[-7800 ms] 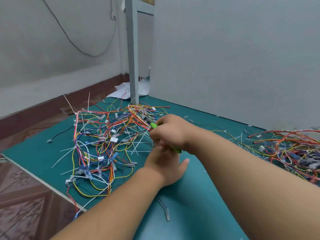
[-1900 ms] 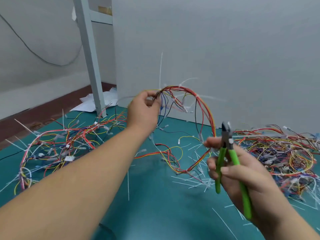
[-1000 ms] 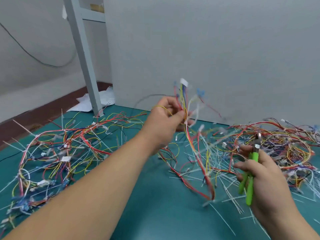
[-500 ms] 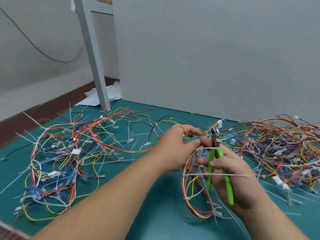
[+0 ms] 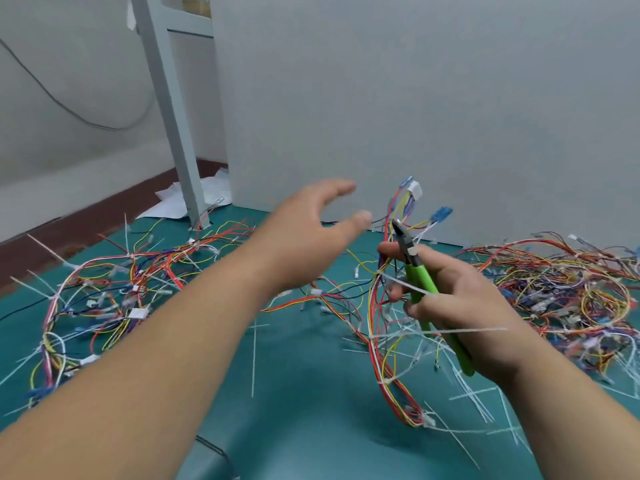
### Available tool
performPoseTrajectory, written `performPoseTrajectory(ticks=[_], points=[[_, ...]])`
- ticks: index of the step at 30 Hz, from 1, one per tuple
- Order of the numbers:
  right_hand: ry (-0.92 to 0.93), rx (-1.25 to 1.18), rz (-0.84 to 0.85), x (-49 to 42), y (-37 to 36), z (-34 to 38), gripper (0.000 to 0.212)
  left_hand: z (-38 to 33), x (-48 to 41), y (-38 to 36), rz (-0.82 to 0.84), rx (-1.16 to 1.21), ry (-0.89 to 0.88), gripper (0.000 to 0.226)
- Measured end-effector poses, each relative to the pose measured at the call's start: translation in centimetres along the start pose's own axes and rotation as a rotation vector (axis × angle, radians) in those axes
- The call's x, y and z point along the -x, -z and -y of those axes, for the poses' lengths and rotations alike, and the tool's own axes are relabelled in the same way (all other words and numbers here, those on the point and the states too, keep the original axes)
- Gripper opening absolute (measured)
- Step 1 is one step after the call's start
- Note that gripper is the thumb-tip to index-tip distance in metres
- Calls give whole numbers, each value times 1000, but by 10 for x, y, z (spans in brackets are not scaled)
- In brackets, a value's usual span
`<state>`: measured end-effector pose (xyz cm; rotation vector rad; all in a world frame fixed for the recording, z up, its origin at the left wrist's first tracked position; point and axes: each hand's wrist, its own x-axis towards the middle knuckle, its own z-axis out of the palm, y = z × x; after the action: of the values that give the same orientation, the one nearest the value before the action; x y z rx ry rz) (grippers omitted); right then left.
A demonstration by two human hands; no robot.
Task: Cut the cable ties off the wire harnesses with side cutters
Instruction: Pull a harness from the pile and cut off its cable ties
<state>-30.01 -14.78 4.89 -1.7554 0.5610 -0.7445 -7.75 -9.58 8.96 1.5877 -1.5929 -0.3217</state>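
A teal mat (image 5: 304, 403) is spread before a grey panel (image 5: 415, 98) and one slanted grey post (image 5: 173, 116). Two heaps of thin coloured wires are seen, a left heap (image 5: 114, 289) and a right heap (image 5: 568, 296); loose white cable ties (image 5: 254, 358) are scattered between them. One wire harness (image 5: 384, 344) is held upright, together with green-handled side cutters (image 5: 420, 282), in the closed right hand (image 5: 464, 310). The left hand (image 5: 308, 237) is raised with fingers spread, nothing gripped.
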Motion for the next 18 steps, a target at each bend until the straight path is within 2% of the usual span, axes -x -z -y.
performPoseTrajectory(ticks=[1,3,6,11,13,18], points=[[6,-14,13,-1,0,0,70,2,-2,-6,150,41,57,53],[-3,-144,21,-5,-2,-2,69,6,0,-21,328,188,115,41],[-46,-365,-15,-9,-5,-9,68,14,13,-49,371,498,232,35],[-127,-361,-63,-11,-6,-15,65,30,30,-86,79,709,396,21],[-127,-355,-170,-8,-5,-16,61,39,36,-99,-38,833,433,10],[-31,-487,-456,9,-3,-31,51,53,49,-128,-316,1093,437,12]])
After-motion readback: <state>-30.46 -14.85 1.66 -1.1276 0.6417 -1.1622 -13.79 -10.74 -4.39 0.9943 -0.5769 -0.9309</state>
